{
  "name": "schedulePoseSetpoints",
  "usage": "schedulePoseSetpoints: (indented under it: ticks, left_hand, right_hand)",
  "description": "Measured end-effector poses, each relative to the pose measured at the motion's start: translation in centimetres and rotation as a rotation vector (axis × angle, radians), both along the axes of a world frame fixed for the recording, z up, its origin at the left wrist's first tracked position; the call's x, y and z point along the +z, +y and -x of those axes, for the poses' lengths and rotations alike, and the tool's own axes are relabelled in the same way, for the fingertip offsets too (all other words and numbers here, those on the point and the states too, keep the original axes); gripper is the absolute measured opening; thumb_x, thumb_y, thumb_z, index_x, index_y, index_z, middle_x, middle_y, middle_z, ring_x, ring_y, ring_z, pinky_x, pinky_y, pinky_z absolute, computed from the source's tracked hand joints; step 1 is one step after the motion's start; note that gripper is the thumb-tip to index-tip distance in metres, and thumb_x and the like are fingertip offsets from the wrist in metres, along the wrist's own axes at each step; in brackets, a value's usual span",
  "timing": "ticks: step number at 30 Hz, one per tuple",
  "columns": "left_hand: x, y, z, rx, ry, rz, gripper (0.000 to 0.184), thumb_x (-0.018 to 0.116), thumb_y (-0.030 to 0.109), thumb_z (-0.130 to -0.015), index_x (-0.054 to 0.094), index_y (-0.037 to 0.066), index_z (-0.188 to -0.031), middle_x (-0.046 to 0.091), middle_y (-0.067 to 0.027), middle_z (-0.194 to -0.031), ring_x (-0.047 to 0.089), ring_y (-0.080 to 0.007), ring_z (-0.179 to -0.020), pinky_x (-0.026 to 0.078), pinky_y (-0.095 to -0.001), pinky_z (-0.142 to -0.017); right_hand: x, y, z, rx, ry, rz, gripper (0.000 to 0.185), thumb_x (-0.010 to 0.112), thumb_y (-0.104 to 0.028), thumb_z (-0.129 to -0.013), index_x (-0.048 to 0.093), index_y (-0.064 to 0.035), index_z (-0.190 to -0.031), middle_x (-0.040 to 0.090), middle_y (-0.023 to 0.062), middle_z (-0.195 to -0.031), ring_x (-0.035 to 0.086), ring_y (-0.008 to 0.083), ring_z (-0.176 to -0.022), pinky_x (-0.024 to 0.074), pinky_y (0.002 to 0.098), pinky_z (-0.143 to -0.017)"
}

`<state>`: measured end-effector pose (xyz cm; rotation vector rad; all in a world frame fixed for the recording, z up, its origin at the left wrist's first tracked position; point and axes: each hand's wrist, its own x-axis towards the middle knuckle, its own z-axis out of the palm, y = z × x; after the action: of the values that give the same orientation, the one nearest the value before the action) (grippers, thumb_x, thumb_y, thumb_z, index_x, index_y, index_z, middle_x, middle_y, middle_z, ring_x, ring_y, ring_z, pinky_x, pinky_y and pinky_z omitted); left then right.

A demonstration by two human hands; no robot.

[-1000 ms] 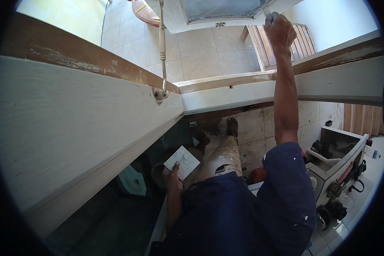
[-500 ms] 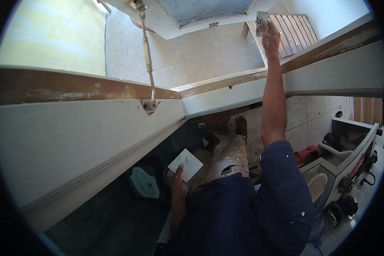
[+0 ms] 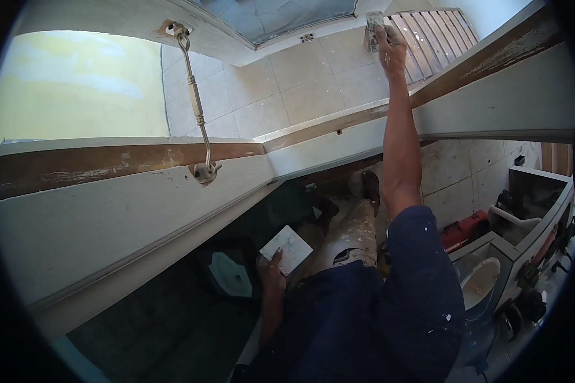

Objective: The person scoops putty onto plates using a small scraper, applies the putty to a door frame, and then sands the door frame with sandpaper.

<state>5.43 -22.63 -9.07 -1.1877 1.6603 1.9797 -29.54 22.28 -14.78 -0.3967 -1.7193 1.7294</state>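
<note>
My left hand [image 3: 273,274], low and near my body, grips a square white board [image 3: 292,246] with grey smears on it. Its thumb lies across the face and the fingers are hidden underneath. My right arm stretches through the opening of the white window frame [image 3: 326,150]. At its end my right hand [image 3: 393,56] is closed on a small flat scraper [image 3: 374,30] with whitish smears, the thumb pressed along it. Any handle is hidden in the fist. Beyond the scraper stands a slatted wooden bench [image 3: 428,41].
A metal window stay [image 3: 196,99] joins the frame to the opened glazed sash [image 3: 281,19]. To the lower right are a grey cabinet [image 3: 524,246], a red tool case [image 3: 464,231] and a bucket [image 3: 481,284]. A pale green basin-like object [image 3: 230,274] lies at lower left.
The view has shifted, so the window stay and sash sit further left. My right hand has moved slightly left with the scraper. My left hand still holds the board.
</note>
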Motion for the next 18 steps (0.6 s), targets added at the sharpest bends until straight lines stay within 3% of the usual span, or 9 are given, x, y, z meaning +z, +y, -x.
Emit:
schedulePoseSetpoints:
  ticks: [2,6,12,16,18]
  left_hand:
    - [0.3,0.4,0.3,0.005,-0.006,0.012,0.033,0.061,0.000,-0.080,0.049,-0.005,-0.111,0.059,-0.0132,-0.101,0.060,-0.0219,-0.089,0.050,-0.0330,-0.077]
    - [0.4,0.7,0.0,-0.001,-0.026,0.024,0.031,0.061,0.000,-0.080,0.051,-0.005,-0.109,0.060,-0.0123,-0.100,0.061,-0.0205,-0.086,0.050,-0.0322,-0.076]
    - [0.6,1.0,0.2,0.007,-0.022,0.023,0.032,0.062,0.000,-0.080,0.050,-0.004,-0.109,0.060,-0.0121,-0.099,0.061,-0.0209,-0.086,0.051,-0.0328,-0.075]
    - [0.9,1.4,0.4,0.028,-0.054,0.033,0.031,0.061,0.000,-0.080,0.050,-0.004,-0.109,0.060,-0.0127,-0.099,0.062,-0.0216,-0.086,0.051,-0.0332,-0.075]
    - [1.5,1.7,0.6,0.017,-0.072,0.044,0.031,0.061,0.000,-0.081,0.050,-0.004,-0.109,0.060,-0.0129,-0.099,0.062,-0.0217,-0.086,0.051,-0.0332,-0.075]
  right_hand:
    - [1.0,-0.3,0.2,0.015,0.033,0.108,0.026,0.059,-0.021,-0.089,0.063,0.0037,-0.097,0.062,0.0011,-0.075,0.052,0.0051,-0.066,0.0422,0.0199,-0.060]
    - [1.4,-0.2,2.3,0.007,0.097,0.020,0.029,0.060,-0.023,-0.088,0.063,0.0042,-0.096,0.062,0.0027,-0.075,0.052,0.0064,-0.067,0.0428,0.0219,-0.062]
    - [-1.4,-0.8,1.6,-0.092,-0.118,-0.012,0.030,0.062,-0.026,-0.086,0.065,0.0034,-0.089,0.062,0.0033,-0.070,0.052,0.0070,-0.064,0.0427,0.0235,-0.061]
    - [-0.1,-1.4,0.5,-0.047,0.087,0.146,0.028,0.060,-0.024,-0.088,0.065,0.0031,-0.088,0.061,-0.0006,-0.070,0.051,0.0050,-0.064,0.0404,0.0205,-0.058]
    - [1.0,-0.8,0.8,-0.018,0.067,0.150,0.028,0.059,-0.025,-0.089,0.065,0.0027,-0.089,0.060,-0.0015,-0.070,0.049,0.0041,-0.063,0.0394,0.0200,-0.057]
